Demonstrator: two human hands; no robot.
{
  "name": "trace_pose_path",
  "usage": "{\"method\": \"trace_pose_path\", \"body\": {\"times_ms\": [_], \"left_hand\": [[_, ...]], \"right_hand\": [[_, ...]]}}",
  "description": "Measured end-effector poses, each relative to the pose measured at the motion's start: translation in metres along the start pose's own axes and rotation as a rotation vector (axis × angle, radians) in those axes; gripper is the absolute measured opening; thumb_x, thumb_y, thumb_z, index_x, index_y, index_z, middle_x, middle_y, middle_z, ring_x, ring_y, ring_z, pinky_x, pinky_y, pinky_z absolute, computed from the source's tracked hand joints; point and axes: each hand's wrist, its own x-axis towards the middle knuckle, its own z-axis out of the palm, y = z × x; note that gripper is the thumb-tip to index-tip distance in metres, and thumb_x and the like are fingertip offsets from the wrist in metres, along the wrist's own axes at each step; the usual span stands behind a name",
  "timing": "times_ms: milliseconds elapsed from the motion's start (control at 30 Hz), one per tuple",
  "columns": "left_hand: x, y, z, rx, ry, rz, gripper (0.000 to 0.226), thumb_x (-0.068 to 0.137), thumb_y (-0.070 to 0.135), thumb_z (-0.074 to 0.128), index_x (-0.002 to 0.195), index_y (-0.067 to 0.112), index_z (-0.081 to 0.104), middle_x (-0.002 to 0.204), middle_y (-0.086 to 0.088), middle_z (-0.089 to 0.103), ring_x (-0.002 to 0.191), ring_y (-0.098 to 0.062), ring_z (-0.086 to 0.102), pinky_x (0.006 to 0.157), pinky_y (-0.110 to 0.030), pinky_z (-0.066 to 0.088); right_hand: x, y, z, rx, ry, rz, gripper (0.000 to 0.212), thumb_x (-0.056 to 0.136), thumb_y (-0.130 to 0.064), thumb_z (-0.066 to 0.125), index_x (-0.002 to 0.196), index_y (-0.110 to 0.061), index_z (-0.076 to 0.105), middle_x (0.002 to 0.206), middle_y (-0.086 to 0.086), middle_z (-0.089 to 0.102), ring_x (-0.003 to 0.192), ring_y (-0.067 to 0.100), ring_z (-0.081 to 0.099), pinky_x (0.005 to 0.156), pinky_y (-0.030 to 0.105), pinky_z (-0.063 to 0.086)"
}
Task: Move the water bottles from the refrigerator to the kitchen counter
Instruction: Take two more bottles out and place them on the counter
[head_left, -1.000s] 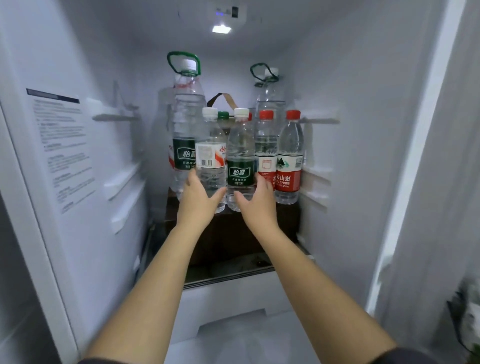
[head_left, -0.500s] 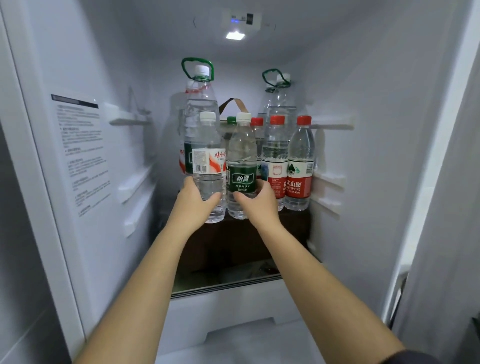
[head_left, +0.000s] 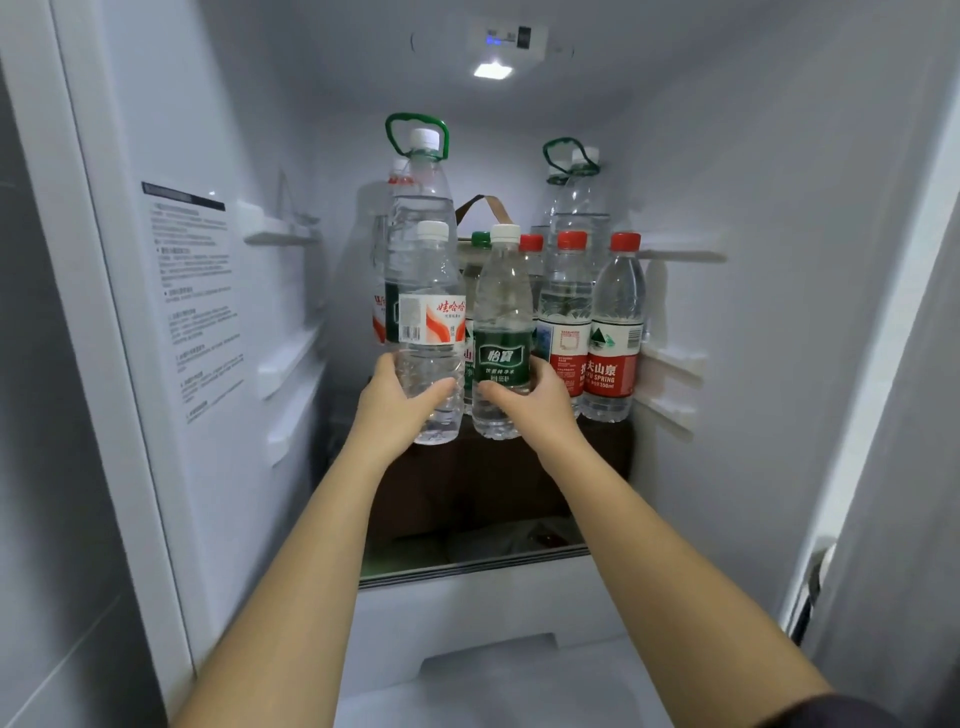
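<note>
Dim and cool, lit from the ceiling lamp (head_left: 492, 70) of the refrigerator (head_left: 753, 156); soft and bent toward the edges.

The person is wearing a dark sleeve (head_left: 852, 714) on the right arm, its hem just showing at the bottom right corner, well above the wrist; both forearms are showing bare; the left hand (head_left: 400, 410) and right hand (head_left: 537, 410) are going ungloved.
</note>
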Motion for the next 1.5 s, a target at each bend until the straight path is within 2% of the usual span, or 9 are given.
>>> {"method": "trace_pose_path", "body": {"times_ms": [167,367,500,600,667,900,1067,1267,1500], "left_hand": [[-0.026,0.005,-0.006,-0.021,0.053,0.071,0.051,0.081,0.037,0.075,0.123,0.028,0.047,0.11,0.014,0.06,0.099,-0.007,0.061,0.076,-0.02,0.045],[-0.086,-0.011,-0.009,-0.056,0.011,0.065,0.052,0.075,0.042,0.077,0.117,0.038,0.046,0.099,0.028,0.063,0.089,0.017,0.06,0.065,-0.002,0.044],[-0.136,-0.051,0.009,-0.111,0.0,0.001,0.052,0.074,0.031,0.081,0.116,0.035,0.05,0.099,0.025,0.066,0.09,0.014,0.062,0.077,-0.016,0.048],[-0.17,-0.08,0.023,-0.152,-0.047,-0.029,0.055,0.072,0.031,0.082,0.114,0.04,0.049,0.099,0.034,0.066,0.093,0.013,0.062,0.071,-0.007,0.048],[-0.188,-0.097,0.03,-0.162,-0.084,-0.059,0.053,0.072,0.03,0.083,0.111,0.041,0.049,0.101,0.039,0.063,0.095,0.013,0.062,0.071,-0.004,0.048],[-0.229,-0.143,0.046,-0.12,-0.15,-0.152,0.05,0.076,0.024,0.081,0.113,0.035,0.049,0.109,0.015,0.067,0.095,0.006,0.064,0.072,-0.008,0.05],[-0.238,-0.159,0.047,-0.109,-0.156,-0.187,0.055,0.076,0.027,0.081,0.115,0.037,0.045,0.111,0.017,0.065,0.099,0.006,0.063,0.076,-0.008,0.049],[-0.238,-0.171,0.044,-0.133,-0.195,-0.213,0.059,0.073,0.034,0.083,0.118,0.04,0.044,0.113,0.022,0.064,0.104,0.006,0.062,0.079,-0.008,0.049],[-0.233,-0.169,0.04,-0.152,-0.259,-0.235,0.073,0.067,0.043,0.085,0.124,0.035,0.04,0.119,0.02,0.062,0.105,0.006,0.061,0.08,-0.009,0.048]], "right_hand": [[-0.024,-0.004,-0.01,0.034,0.065,-0.036,0.063,0.073,-0.027,0.084,0.129,-0.022,0.054,0.111,-0.016,0.064,0.1,-0.002,0.059,0.082,0.02,0.049],[-0.09,0.017,-0.031,0.038,0.068,-0.02,0.06,0.069,-0.028,0.087,0.12,-0.032,0.055,0.106,-0.018,0.068,0.094,-0.005,0.066,0.072,0.014,0.052],[-0.142,0.061,-0.038,-0.03,0.057,0.066,0.069,0.071,-0.022,0.087,0.13,-0.025,0.049,0.108,-0.02,0.062,0.096,-0.005,0.061,0.077,0.013,0.049],[-0.172,0.093,-0.04,-0.053,0.051,0.139,0.072,0.072,-0.019,0.086,0.134,-0.022,0.047,0.114,-0.015,0.06,0.098,-0.005,0.057,0.078,0.01,0.044],[-0.188,0.111,-0.041,-0.082,0.04,0.162,0.07,0.073,-0.019,0.085,0.13,-0.027,0.047,0.111,-0.021,0.059,0.099,-0.008,0.058,0.077,0.008,0.045],[-0.22,0.154,-0.038,-0.127,0.038,0.2,0.066,0.072,-0.013,0.083,0.121,-0.034,0.044,0.109,-0.022,0.059,0.097,-0.012,0.059,0.079,0.011,0.047],[-0.226,0.17,-0.037,-0.125,0.046,0.233,0.07,0.071,-0.011,0.084,0.124,-0.03,0.043,0.114,-0.013,0.062,0.102,-0.003,0.061,0.078,0.012,0.049],[-0.223,0.174,-0.034,-0.139,-0.017,0.202,0.069,0.071,-0.01,0.084,0.124,-0.031,0.043,0.116,-0.014,0.059,0.1,-0.015,0.056,0.076,0.003,0.046],[-0.213,0.174,-0.039,-0.09,-0.107,0.239,0.069,0.073,-0.012,0.083,0.124,-0.029,0.041,0.116,-0.014,0.058,0.101,-0.012,0.058,0.073,0.004,0.046]]}}
